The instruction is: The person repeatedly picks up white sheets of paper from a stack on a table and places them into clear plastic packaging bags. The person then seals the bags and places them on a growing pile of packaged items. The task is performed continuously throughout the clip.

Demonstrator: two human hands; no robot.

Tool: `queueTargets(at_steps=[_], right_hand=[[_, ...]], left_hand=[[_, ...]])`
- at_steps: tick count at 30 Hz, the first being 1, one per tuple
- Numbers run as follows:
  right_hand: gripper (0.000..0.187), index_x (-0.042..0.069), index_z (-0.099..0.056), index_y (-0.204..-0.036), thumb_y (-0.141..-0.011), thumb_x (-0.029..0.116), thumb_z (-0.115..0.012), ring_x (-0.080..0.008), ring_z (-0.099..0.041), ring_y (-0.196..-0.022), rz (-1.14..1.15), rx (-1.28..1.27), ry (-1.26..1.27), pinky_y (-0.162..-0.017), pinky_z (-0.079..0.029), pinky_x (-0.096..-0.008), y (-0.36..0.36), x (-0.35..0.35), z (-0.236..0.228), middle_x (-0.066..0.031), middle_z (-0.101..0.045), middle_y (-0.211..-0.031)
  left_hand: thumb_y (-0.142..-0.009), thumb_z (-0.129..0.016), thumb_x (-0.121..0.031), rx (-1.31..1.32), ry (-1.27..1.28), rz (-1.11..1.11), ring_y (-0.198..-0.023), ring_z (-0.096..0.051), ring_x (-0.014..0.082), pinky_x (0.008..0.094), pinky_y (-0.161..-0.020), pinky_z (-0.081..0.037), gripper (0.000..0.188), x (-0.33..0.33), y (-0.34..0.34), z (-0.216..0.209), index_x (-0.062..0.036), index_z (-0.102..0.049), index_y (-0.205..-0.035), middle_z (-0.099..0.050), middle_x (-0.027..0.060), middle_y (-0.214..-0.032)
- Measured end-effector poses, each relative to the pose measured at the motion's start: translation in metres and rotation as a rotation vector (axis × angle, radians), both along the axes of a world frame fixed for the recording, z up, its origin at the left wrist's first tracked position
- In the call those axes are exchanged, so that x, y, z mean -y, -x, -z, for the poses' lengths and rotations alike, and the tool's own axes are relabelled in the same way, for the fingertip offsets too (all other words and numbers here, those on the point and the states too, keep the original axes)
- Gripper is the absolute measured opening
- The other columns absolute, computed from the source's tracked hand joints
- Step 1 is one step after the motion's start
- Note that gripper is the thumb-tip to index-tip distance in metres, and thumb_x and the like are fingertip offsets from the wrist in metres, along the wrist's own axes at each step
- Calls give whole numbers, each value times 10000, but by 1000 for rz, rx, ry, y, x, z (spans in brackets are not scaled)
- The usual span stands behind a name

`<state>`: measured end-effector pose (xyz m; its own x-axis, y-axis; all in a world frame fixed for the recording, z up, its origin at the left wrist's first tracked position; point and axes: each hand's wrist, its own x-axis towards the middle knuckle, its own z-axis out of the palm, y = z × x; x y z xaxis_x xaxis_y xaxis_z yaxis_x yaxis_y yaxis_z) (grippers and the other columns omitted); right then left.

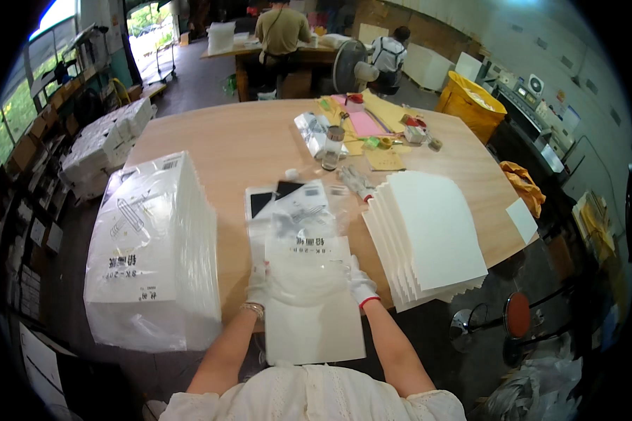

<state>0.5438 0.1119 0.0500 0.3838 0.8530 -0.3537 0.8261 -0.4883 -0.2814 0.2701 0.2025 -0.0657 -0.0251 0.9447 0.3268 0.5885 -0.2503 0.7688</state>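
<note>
Two hands of mine, the gloved left hand and right hand, are partly closed on opposite sides of the paper, whose far part lies beneath clear plastic at the surface's near edge. Wrapped packs sit left, a stack right.

My gloved left hand and right hand hold white paper, partly inside a clear bag, at the tabletop edge.
</note>
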Motion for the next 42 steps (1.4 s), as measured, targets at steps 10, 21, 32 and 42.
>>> queueTargets(at_steps=[10, 21, 32, 42], right_hand=[[599, 117, -212, -1414, -879, 196, -470, -339, -617, -798, 21, -446, -121, -769, -447, -499, 33, 175, 7, -179, -620, -1020], [432, 129, -501, -1250, -821, 171, -530, -366, -538, -577, -141, 59, -553, -729, -464, -458, 48, 180, -27, -163, -565, -659], [381, -6, -486, -1219, -868, 130, -546, -149, -553, -955, 563, -1557, -410, -850, -446, -290, 91, 149, -3, -61, -569, -1113], [399, -7, -438, -1258, -938, 225, -489, -140, -604, -855, -368, -2044, -46, -762, -515, -280, 288, 20, -121, -84, -611, -953]], left_hand=[[-810, -581, -172, -290, 482, 361, -900, -552, 349, 418, -760, -444, 164, 166, 72, -96, -64, -530, -921, -549, 159, -976], [-748, -495, -16, -19, 522, 216, -719, -600, 298, 366, -677, -495, 100, 176, 75, -124, -22, -443, -833, -581, 144, -753], [-724, -492, -7, 158, -10, 578, -612, -493, 157, 284, -549, -399, 27, 165, 54, -251, -22, -509, -739, -494, 60, -687], [-933, -440, -276, 924, -561, -72, -899, -489, 132, 312, -857, -441, 200, 131, 261, -314, -81, -486, -931, -464, 18, -917]])
